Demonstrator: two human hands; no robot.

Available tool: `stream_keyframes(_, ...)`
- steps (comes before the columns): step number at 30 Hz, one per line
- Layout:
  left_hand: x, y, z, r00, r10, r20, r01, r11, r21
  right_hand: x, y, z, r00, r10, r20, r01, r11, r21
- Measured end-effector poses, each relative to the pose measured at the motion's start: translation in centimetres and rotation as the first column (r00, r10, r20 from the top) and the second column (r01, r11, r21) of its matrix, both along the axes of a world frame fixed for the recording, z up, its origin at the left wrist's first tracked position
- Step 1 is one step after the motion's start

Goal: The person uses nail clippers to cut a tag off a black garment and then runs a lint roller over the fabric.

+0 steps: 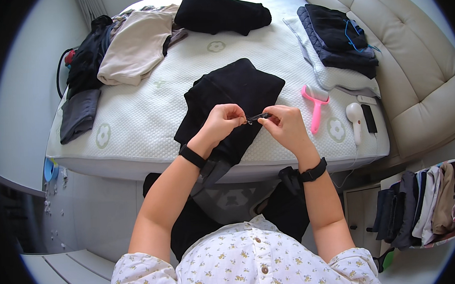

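Both hands pinch a small dark item (pixel 258 117) over the black garment (pixel 235 102) on the bed (pixel 132 122). Left hand (pixel 222 122) grips one end, right hand (pixel 285 125) the other; too small to identify. Garment's lower end hangs over the bed edge, partly hidden by the forearms. Pink lint roller (pixel 316 102) lies just right.

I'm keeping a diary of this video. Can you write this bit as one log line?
left hand: pinching small dark item | right hand: pinching its other end | beneath: folded black garment on white mattress | nearby: pink lint roller
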State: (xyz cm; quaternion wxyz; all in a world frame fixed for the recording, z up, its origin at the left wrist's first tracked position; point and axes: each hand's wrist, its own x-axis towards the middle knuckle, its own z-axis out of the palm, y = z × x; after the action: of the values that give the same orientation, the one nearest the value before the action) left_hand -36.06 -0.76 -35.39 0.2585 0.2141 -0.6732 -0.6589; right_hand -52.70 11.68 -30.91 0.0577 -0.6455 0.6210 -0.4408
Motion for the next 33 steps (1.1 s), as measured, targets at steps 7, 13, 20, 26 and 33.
stream_keyframes(7, 0.8, 1.0, -0.9, 0.998, -0.056, 0.037, 0.058, 0.996, -0.073, -0.2, 0.6, -0.3, 0.996, -0.029, 0.083, 0.025, 0.998, 0.053)
stream_keyframes(13, 1.2, 2.3, -1.4, 0.999, 0.052, 0.014, -0.050, 0.992, -0.116, 0.4, 1.3, -0.8, 0.991, -0.079, 0.110, 0.071, 0.995, 0.069)
stream_keyframes(20, 2.0, 2.6, -1.8, 0.967, 0.253, -0.028, -0.250, 0.965, 0.084, -0.8, 3.2, -3.7, 0.890, -0.199, 0.410, 0.161, 0.979, 0.126)
stream_keyframes(26, 3.4, 3.4, -2.6, 0.978, 0.206, 0.005, -0.206, 0.975, 0.080, -0.4, 4.2, -7.9, -0.036, -0.172, 0.984, 0.014, 0.985, 0.172)
stream_keyframes(33, 4.3, 3.6, -0.2, 0.981, 0.182, -0.064, -0.176, 0.980, 0.093, 0.6, 4.1, -7.6, -0.107, -0.155, 0.982, -0.192, 0.972, 0.132)
